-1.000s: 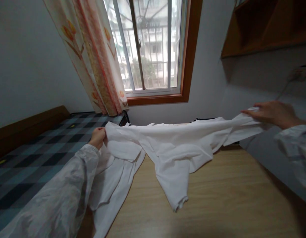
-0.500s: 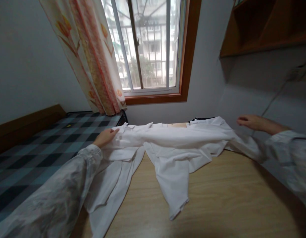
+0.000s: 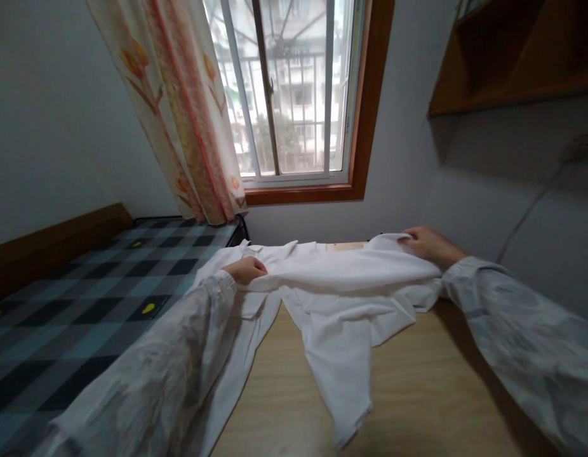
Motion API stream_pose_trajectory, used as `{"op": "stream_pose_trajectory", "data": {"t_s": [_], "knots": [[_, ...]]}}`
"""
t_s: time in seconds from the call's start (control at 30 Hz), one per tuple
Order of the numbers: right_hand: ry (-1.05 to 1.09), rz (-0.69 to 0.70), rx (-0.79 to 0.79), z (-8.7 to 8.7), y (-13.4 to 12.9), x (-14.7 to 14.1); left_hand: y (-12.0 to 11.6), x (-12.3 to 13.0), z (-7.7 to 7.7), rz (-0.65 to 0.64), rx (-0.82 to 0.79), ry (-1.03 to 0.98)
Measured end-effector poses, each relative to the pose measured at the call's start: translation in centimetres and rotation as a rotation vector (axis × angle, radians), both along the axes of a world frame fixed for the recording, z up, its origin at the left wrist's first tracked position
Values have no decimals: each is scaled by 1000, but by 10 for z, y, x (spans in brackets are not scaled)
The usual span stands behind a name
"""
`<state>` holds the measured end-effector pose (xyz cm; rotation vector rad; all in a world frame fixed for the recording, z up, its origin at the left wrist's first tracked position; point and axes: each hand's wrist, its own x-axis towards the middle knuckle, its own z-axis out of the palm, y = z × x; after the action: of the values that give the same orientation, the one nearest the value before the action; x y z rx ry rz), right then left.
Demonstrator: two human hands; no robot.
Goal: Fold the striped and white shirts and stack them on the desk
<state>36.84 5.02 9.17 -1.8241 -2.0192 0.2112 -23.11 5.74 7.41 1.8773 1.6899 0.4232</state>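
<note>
A white long-sleeved garment (image 3: 332, 270), likely a shirt, lies spread across the far part of a wooden table (image 3: 418, 387). One sleeve (image 3: 339, 355) hangs toward me over the tabletop, and more white cloth trails down at the left under my forearm. My left hand (image 3: 246, 270) is closed on the cloth left of the middle, its fingertips curled into a fold. At the far right end, my right hand (image 3: 427, 244) pinches the garment's upper edge between thumb and fingers.
Left of the table stands a bed with a checked mattress (image 3: 89, 298) and a wooden rail (image 3: 56, 228). A flowered curtain (image 3: 180, 127) hangs beside the barred window (image 3: 294, 95). A wooden wall shelf (image 3: 513, 63) juts out at upper right, with a cable (image 3: 532, 206) below it.
My right hand has come inward from the right and taken hold of the garment's edge. My left hand has shifted right along the cloth. The garment's right-hand end no longer stretches past the table's edge.
</note>
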Motion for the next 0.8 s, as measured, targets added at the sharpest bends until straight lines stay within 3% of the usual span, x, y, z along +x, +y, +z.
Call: {"op": "stream_pose_trajectory", "data": {"t_s": [0.07, 0.2, 0.27, 0.33, 0.43, 0.5, 0.57, 0.63, 0.7, 0.8], "knots": [[53, -41, 166, 11, 4, -1, 6, -5, 8, 12, 26, -17], [181, -182, 422, 27, 20, -5, 22, -5, 25, 195, 410, -49], [233, -242, 421, 27, 32, -11, 28, 3, 30, 293, 526, -11], [227, -281, 345, 22, 41, -20, 29, 15, 30, 345, 515, 38], [145, -296, 259, 10, 38, -34, 15, 38, 26, 306, 474, 148], [103, -235, 319, 1, 19, -39, -8, 51, 20, 185, 552, 223], [88, -106, 448, -11, -13, -35, -41, 62, 13, -29, 621, 216], [85, -29, 556, -27, -53, -24, -78, 69, 5, -139, 573, 233], [79, -90, 596, -49, -92, -11, -111, 74, -5, -100, 483, 283], [51, -231, 481, -86, -138, 4, -143, 83, -21, -66, 411, 264]]}}
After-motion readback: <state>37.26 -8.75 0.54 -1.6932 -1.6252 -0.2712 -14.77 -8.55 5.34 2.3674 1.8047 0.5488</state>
